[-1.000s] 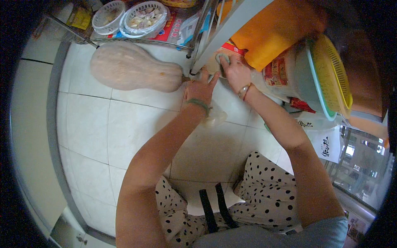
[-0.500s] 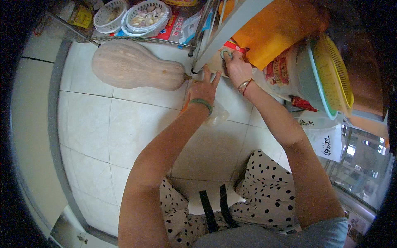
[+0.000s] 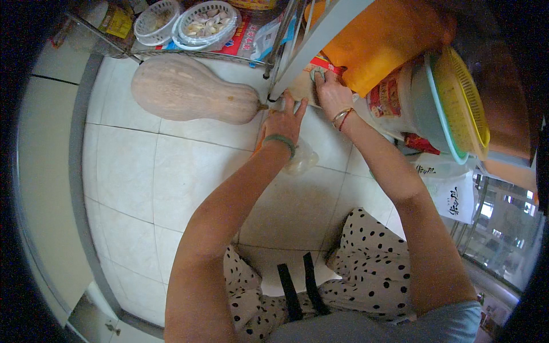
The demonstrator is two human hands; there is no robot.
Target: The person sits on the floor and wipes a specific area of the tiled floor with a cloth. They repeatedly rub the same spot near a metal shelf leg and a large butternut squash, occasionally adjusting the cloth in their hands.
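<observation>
My left hand (image 3: 283, 121), with a green bangle on its wrist, rests by the foot of a metal rack post (image 3: 280, 86). Two fingers point up. A clear plastic bag (image 3: 302, 161) with something orange in it lies under the palm and wrist, and the hand seems to grip it. My right hand (image 3: 331, 94), wearing a red and gold bracelet, reaches under the rack's lower shelf. Its fingers are curled on a small pale round object (image 3: 316, 74), partly hidden by the shelf edge. A large tan butternut-shaped squash (image 3: 189, 94) lies on the tiled floor just left of my left hand.
Two white baskets (image 3: 209, 20) of pale bulbs sit on the wire rack at the top. To the right stand an orange bag (image 3: 383, 40), a teal basin with a yellow colander (image 3: 457, 91) and a white printed bag (image 3: 454, 194). My dotted trousers are at the bottom.
Both hands have shifted a little farther up toward the rack. The right hand has reached deeper under the shelf. The bag stays under the left wrist.
</observation>
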